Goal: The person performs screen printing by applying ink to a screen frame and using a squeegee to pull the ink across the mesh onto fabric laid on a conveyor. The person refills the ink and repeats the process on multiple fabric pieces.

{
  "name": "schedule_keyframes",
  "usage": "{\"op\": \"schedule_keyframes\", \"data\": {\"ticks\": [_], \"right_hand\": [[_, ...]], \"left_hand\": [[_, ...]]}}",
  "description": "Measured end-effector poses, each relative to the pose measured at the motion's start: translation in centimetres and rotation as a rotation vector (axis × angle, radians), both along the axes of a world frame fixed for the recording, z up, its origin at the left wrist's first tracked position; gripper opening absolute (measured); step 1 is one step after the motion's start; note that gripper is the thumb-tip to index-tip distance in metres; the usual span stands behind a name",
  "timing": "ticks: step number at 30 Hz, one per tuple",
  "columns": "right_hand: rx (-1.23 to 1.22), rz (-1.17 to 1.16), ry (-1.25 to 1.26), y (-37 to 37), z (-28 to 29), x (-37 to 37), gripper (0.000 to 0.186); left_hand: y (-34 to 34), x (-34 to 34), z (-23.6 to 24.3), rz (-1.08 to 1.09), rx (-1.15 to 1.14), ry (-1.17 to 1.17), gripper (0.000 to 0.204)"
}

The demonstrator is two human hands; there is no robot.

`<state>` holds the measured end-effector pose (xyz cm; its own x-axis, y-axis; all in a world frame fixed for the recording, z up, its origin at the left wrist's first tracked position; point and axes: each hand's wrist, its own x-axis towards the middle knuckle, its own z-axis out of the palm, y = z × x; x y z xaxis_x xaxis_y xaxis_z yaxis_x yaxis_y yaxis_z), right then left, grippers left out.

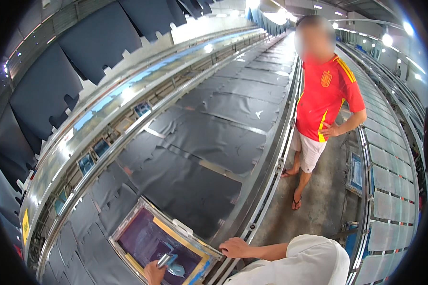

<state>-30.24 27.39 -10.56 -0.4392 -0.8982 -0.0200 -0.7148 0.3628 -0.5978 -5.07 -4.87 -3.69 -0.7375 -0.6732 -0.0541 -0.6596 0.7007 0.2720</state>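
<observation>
A screen printing frame [150, 205] lies on the long table near me, with purple mesh, yellow tape along its inner edges and a white handle-like piece [182, 227] on its far side. Pale blue ink [177, 270] sits pooled on the mesh. Over the frame's near part, my left hand [154, 273] is closed round a short silver-coloured tool [164, 260], whose exact kind I cannot make out; it is beside the ink. My right hand [234, 247] has its fingers curled over the frame's right corner, by the table's metal rail.
Black sheets [195, 178] cover the long table [271, 164] stretching away. A person [325, 99] in a red shirt stands in the aisle to the right, one hand on the hip. Another long table [392, 206] runs beyond. Dark sheets [47, 90] hang at the left.
</observation>
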Motion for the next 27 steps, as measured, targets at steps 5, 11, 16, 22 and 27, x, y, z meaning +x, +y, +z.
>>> {"op": "schedule_keyframes", "data": {"ticks": [5,11,16,22,27], "right_hand": [[-0.203,-0.347,-0.342,-4.2,3.0,-2.5,0.026],[-0.367,-0.391,-0.107,-20.8,3.9,-5.1,0.027],[-0.051,-0.405,-0.209,-24.8,3.2,-4.2,0.032],[-0.19,-0.436,-0.247,-24.6,2.4,-4.0,0.027],[-0.232,-0.393,-0.227,-23.9,3.5,-4.1,0.024]], "left_hand": [[1.9,-2.3,-1.1,0.0,-0.007,0.125,0.032],[1.5,0.1,0.0,-0.06,0.077,0.291,0.03],[0.6,1.1,0.0,-0.039,0.099,0.202,0.026],[0.4,1.1,-0.6,-0.054,0.142,0.32,0.028],[1.0,0.9,0.2,-0.074,0.07,0.258,0.025]]}}
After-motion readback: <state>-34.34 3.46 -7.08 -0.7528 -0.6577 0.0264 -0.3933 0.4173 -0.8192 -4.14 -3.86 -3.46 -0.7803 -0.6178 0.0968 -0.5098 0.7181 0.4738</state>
